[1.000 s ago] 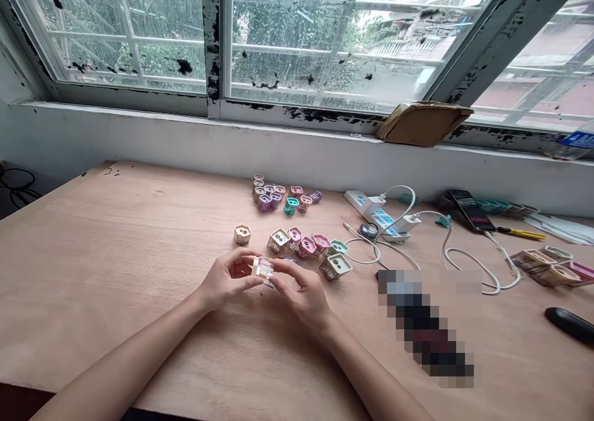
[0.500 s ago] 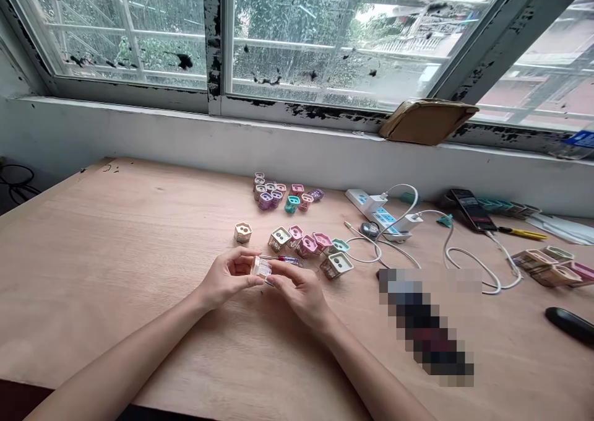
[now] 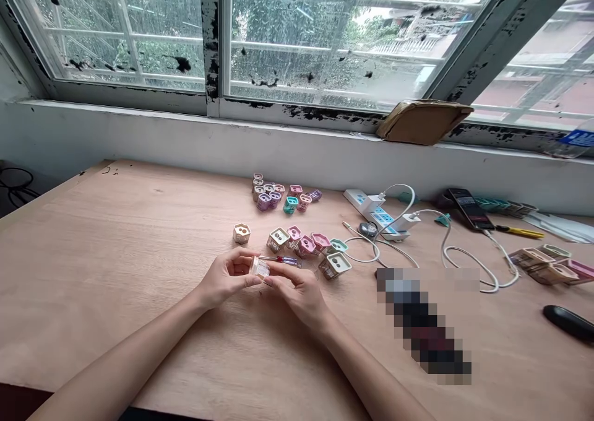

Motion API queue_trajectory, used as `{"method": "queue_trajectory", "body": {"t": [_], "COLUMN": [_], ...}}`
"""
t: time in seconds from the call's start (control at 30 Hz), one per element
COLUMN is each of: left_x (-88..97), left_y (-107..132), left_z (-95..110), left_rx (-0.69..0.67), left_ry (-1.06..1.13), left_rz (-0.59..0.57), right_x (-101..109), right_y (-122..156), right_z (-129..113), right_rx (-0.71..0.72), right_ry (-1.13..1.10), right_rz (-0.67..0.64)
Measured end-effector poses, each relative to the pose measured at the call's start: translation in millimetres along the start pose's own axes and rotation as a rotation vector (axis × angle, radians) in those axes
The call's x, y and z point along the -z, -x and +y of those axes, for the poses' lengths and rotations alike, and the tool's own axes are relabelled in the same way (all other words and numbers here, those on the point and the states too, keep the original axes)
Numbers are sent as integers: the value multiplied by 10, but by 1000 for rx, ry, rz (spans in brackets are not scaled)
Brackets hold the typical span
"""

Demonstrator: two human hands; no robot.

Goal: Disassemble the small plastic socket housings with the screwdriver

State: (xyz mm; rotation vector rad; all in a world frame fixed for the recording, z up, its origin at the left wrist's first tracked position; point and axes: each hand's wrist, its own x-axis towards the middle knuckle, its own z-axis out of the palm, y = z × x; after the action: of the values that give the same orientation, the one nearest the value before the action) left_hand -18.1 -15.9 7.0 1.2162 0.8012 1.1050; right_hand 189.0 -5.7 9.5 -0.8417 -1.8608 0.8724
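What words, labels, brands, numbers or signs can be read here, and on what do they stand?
None can be read.
Blue-and-white label at the far right: too blurred to read.
Phone screen: too small to read.
Power strip: no legible text.
Clear piece in the fingers: no lettering discernible.
Pixelated patch: blocked out.

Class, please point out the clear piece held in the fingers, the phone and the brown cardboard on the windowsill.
Clear piece (image 3: 260, 268): head view, middle of its body.
Phone (image 3: 469, 208): head view, dark screen.
Brown cardboard (image 3: 423, 124): head view, broad front face.
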Motion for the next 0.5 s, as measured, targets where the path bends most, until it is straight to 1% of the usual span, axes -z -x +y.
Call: {"method": "queue_trajectory", "body": {"t": [0.2,0.33,0.43,0.5], "left_x": [6,15,26,37], "left_y": [-14,-12,-16,-24], "left_z": [-13,-15,-7,-2], "left_rx": [12,11,-10,-39], "left_ry": [8,-9,-18,-37], "left_rz": [-4,8,8,39], "right_x": [28,19,26,58], "right_y": [18,20,23,25], "right_z": [68,90,100,128], "right_rx": [-48,-32,-19,-29], "right_ry": [-39,-17,10,28], "right_rz": [24,28,24,39]}}
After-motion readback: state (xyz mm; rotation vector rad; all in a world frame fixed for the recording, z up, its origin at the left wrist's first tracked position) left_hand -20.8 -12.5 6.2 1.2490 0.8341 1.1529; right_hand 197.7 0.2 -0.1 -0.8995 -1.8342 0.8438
